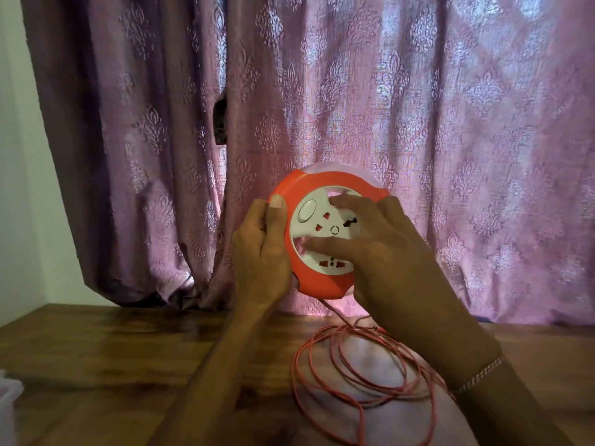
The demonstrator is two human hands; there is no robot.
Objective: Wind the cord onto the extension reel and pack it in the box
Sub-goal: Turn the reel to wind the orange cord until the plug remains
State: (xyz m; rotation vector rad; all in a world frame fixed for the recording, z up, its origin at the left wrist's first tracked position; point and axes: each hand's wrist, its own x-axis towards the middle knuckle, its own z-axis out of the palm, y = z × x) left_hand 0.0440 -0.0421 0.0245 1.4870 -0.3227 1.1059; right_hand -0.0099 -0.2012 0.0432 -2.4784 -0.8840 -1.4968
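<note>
The reel [325, 236] is held up off the bench [112, 355], its socket face tilted toward the camera, in front of a pink curtain [418, 123]. The left hand [260, 255] is clenched on the reel's orange rim from the left side, thumb over the front edge. The right hand [380, 249] lies spread over the white centre disc, fingers [325, 244] pressed across the sockets — a flat grip on the disc, apparently to turn it, with nothing else held. The cord [357, 378] leaves the bottom of the reel and drops to the bench, where most of it lies in loose, overlapping loops just below the hands; winding looks barely begun, or at least far from done. No box can be made out; a pale shape at the lower left edge is too cropped to name. The risks from here seem to lie mostly in the cord. The loops cross one another, so a pull from the turning disc could draw one loop through another and form a knot, or drag the whole heap up to the slot and jam it. The right forearm rests over part of the pile, which could pin a strand and stall the feed. Fingertips pressed flat on smooth plastic may slip under load — and if the left hand slackens, the body would spin with the disc rather than take in cord. The plug end is not in view, so whether it lies free cannot be told.
</note>
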